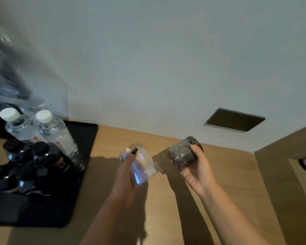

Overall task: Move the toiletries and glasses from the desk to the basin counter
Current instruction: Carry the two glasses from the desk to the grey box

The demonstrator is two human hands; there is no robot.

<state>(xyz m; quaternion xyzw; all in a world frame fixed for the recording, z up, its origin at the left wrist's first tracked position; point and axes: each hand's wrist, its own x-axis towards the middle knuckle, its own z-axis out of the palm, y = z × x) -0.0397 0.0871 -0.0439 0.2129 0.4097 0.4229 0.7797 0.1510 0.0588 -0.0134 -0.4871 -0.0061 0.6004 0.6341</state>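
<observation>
Nearest to us are our two forearms, cut off by the lower edge. Beneath them lies the wooden desk (224, 175), our landmark; it is the largest thing, and its front and left parts run out of view.

On the left part of the desk sits a black tray (81, 138), cropped at the left edge. On it stand two clear water bottles (57, 133) with white caps and, in front of them, several dark bottles (48, 156); these are in shadow, so we cannot count them or read their labels. Behind the tray something wrapped in clear plastic (11, 68) is blurred, and we cannot tell what it is.

Above the middle of the desk our left hand (125, 172) curls its fingers round a clear glass (141, 167), tilted. Just beside it our right hand (200, 170) grips a darker glass (178, 154), also tilted. The rims seem to touch, but blur hides this.
</observation>
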